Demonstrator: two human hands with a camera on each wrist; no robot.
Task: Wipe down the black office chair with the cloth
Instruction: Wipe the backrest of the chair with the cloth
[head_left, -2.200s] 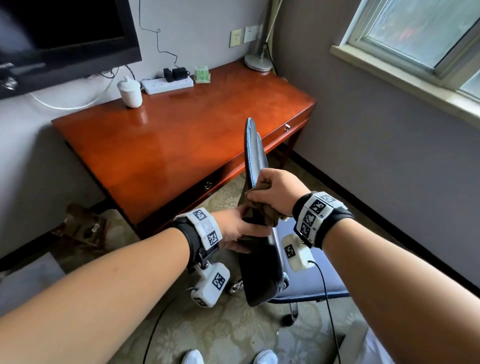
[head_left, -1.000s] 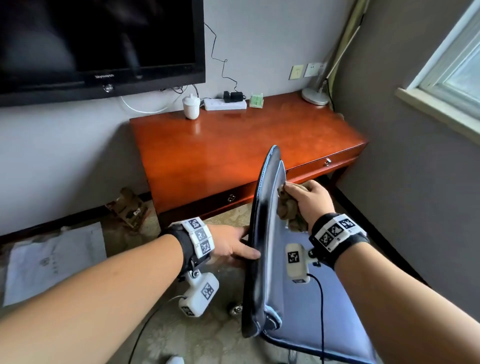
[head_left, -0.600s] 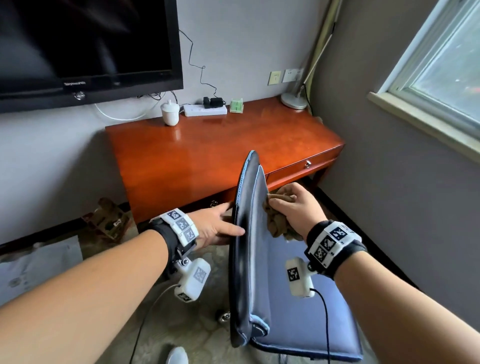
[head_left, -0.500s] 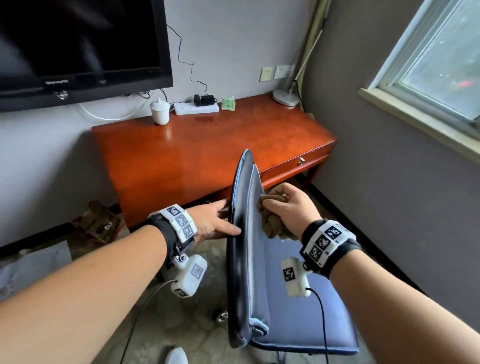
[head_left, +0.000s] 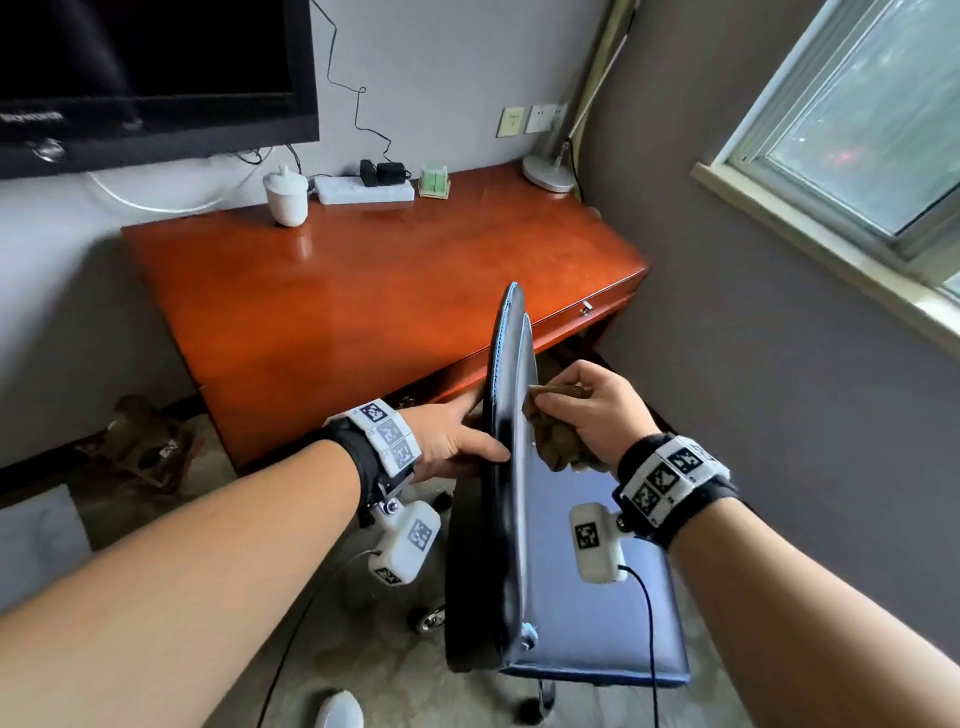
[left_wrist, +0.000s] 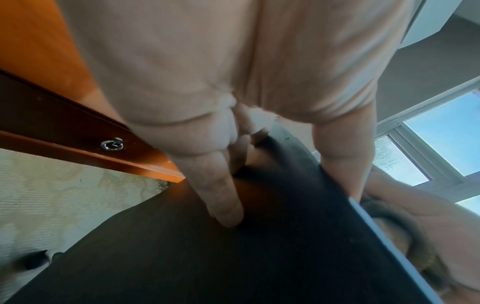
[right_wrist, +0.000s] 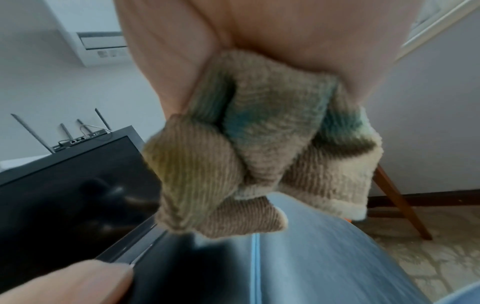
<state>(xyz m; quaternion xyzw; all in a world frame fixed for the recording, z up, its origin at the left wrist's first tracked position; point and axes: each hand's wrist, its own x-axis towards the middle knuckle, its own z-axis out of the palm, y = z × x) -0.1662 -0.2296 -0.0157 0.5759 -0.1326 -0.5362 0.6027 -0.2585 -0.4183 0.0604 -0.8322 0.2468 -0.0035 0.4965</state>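
Head view: hands (head_left: 457, 441) flank chair (head_left: 506, 467) edge, cloth (head_left: 558, 447) against backrest.

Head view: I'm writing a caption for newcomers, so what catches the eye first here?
The black chair backrest stands edge-on in the middle, clamped between two hands: the left hand braces its rear face, while the right hand grips a bunched brown cloth against its front. Behind them a glossy red-brown desk fills the centre, under a dark television.
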